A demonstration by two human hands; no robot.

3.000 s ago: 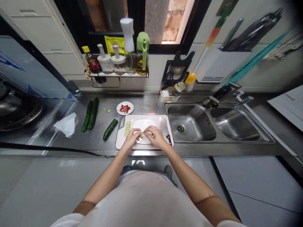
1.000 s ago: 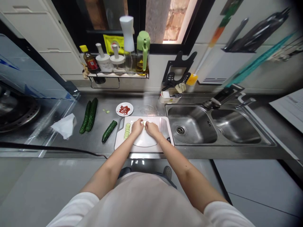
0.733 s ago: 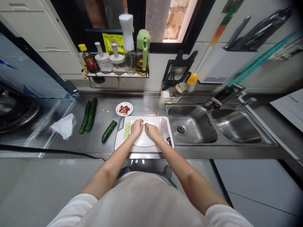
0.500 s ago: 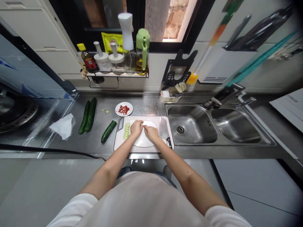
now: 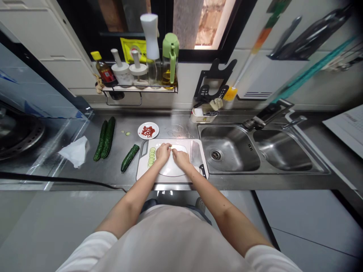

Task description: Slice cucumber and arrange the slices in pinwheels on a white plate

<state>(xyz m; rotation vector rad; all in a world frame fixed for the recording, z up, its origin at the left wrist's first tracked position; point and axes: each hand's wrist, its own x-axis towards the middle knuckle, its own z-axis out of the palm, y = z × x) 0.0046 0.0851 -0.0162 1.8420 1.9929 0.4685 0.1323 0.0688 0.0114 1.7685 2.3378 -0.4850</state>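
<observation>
My left hand [image 5: 163,153] and my right hand [image 5: 180,158] are close together over a white plate [image 5: 173,168], fingers pinched around something small and pale that I cannot make out. The plate rests on a white cutting board [image 5: 144,174]. Overlapping cucumber slices [image 5: 151,157] form a column on the board beside my left hand. A knife [image 5: 195,152] lies at the board's right side, its black handle toward the front edge. Left of the board is a cut cucumber [image 5: 129,158]. Behind the board stands a small plate [image 5: 140,132] of chopped red pieces [image 5: 148,131].
Two whole cucumbers [image 5: 108,137] and a crumpled white tissue [image 5: 76,151] lie farther left. A double sink [image 5: 231,149] adjoins the board on the right. Bottles and jars stand on a wall rack [image 5: 141,90]. A black cable [image 5: 70,181] runs along the front left.
</observation>
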